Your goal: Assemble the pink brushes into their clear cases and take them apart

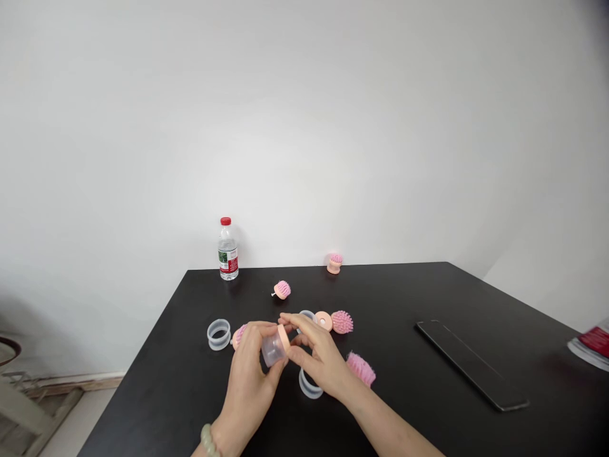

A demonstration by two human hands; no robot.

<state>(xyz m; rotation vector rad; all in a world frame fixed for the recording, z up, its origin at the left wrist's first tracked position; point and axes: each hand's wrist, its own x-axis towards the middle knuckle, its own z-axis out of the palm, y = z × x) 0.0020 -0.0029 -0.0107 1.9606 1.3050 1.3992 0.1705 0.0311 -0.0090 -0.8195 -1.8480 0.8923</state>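
Both hands up over the near middle of the black worktop [380, 298], working on one piece. Left hand [252, 371], green bead bracelet on wrist, has its fingers closed round a translucent cup [273, 351], thumb under, other fingers over the top. Cup is tilted, off the worktop, with a peach cap [284, 338] on its right end. Right hand [323, 358] comes in from the right, fingers bent and gripping the cap, thumb at its lower edge, fingertips at its upper edge.

Around them: left ring [219, 345], translucent, lies left of the left hand. Left brush head [238, 336], pink bristles, partly hidden behind left hand. Back ring [307, 314], partly behind right hand; just right of it a peach disc [324, 321] with a centre hole, then a bristle head [342, 322], pink. Near ring [311, 387], partly covered by right hand. Pink tuft [361, 369] behind right forearm, base hidden.

Farther back: stemmed brush head [282, 290] on its side, stem pointing left; assembled brush [334, 264] upright near the far edge; water bottle [228, 257], red cap, upright at far left. Right side: dark flat panel [471, 365] lying at an angle. Red-and-white item [594, 346] at right picture edge, cut off, can't tell what.
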